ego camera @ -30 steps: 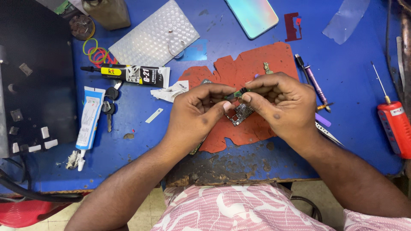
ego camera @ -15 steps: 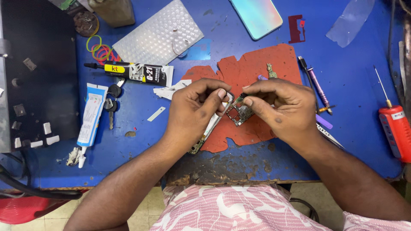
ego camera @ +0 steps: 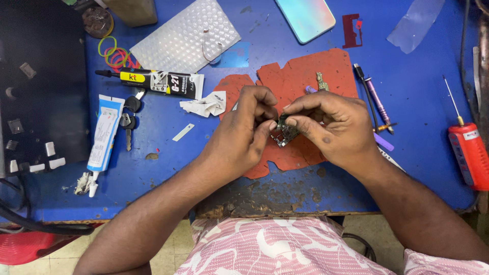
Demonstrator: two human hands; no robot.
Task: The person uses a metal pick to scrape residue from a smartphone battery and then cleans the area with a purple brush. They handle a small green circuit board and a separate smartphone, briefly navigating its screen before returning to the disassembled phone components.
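Note:
A small green circuit board [ego camera: 286,133] is pinched between both my hands above a torn red mat [ego camera: 305,81] on the blue worktable [ego camera: 163,153]. My left hand [ego camera: 242,135] grips the board's left edge with thumb and curled fingers. My right hand [ego camera: 331,127] holds its top right between thumb and forefinger. Most of the board is hidden by my fingers.
A black and yellow glue tube [ego camera: 155,81], a white and blue tube [ego camera: 104,135], keys [ego camera: 127,119], rubber bands [ego camera: 114,53] and bubble wrap [ego camera: 186,38] lie to the left. A phone [ego camera: 305,18] lies at the top, a red screwdriver [ego camera: 468,150] at right, pens [ego camera: 374,99] beside the mat.
My hands have drawn closer together and shifted slightly up the mat. The metal tool seen in my left hand half a second ago is no longer visible.

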